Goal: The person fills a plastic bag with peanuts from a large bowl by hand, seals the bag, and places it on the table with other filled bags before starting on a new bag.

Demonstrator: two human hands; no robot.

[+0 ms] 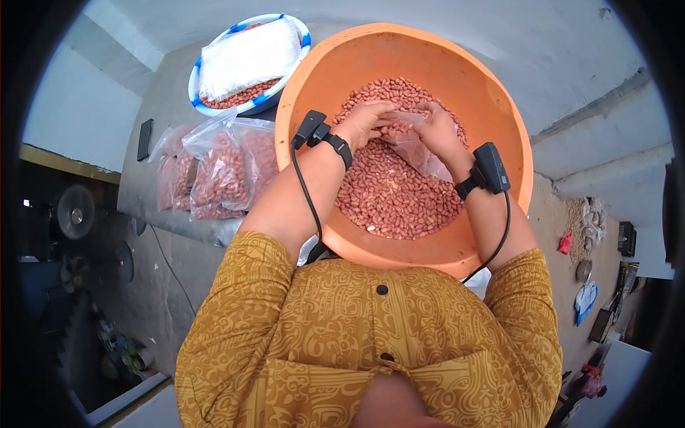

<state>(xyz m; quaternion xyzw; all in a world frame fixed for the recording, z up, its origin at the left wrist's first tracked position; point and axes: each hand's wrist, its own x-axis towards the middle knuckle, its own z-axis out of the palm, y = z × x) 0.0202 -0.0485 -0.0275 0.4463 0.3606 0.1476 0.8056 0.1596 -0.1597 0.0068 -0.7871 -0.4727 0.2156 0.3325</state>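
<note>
A large orange basin point(307, 93) holds a bed of reddish-brown nuts point(399, 192). Above the nuts, a clear plastic bag point(414, 146) lies between my two hands, tilted toward the lower right. My left hand point(365, 123), at the bag's left side, has its fingers curled near the opening and touches the nuts or the bag's edge; what its fingers grip is hard to make out. My right hand point(439, 130) pinches the bag's upper right edge. Black devices are strapped to both wrists.
Filled clear bags of nuts point(221, 171) stand left of the basin. Behind them, a blue-and-white tub point(307, 36) holds nuts and a stack of white plastic bags point(250, 58). A dark phone point(145, 139) lies at the far left of the grey surface.
</note>
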